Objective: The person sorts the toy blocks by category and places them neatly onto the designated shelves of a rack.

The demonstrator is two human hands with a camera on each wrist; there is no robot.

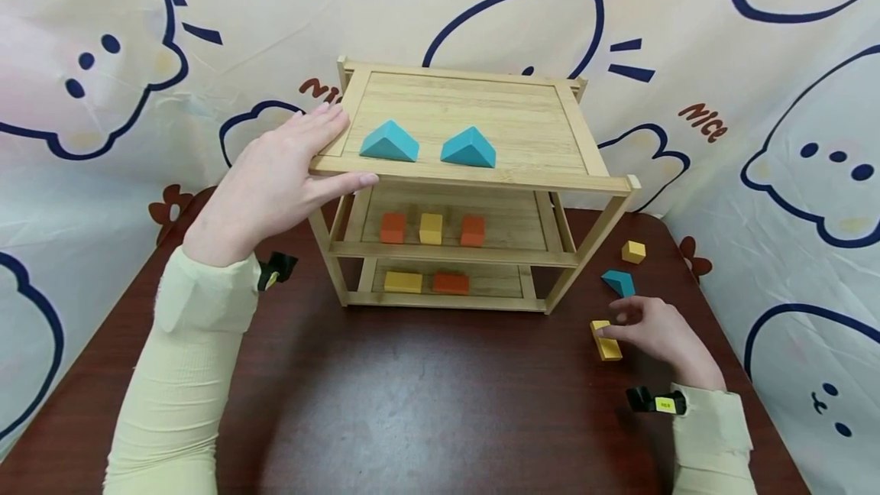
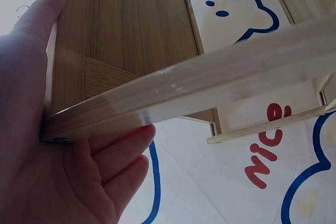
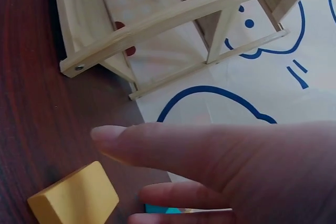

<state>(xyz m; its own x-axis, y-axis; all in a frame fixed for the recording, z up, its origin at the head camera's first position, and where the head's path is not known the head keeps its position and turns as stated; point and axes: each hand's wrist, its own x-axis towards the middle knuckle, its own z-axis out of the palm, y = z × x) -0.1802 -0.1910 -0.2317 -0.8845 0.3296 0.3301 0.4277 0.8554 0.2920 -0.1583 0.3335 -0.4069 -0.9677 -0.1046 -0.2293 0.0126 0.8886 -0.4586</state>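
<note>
My left hand (image 1: 282, 170) rests at the top left front corner of a three-tier wooden shelf (image 1: 474, 178). Its fingers lie extended along the side, and the thumb reaches over the front edge; the left wrist view shows the corner post (image 2: 157, 90) between thumb and fingers. Over on the right, my right hand (image 1: 663, 334) hovers by a yellow block (image 1: 608, 350) on the table. Thumb and fingers are apart, and in the right wrist view the yellow block (image 3: 81, 198) lies beyond the thumb tip, outside the grasp. A blue triangular block (image 1: 620, 283) lies just past the fingers.
Two blue triangular blocks (image 1: 389, 141) stand on the top board. Orange blocks (image 1: 393, 228) flank a yellow one (image 1: 431, 228) on the middle tier. Below lie a yellow (image 1: 402, 282) and an orange block (image 1: 451, 283). Another yellow block (image 1: 633, 252) sits toward the table's right edge.
</note>
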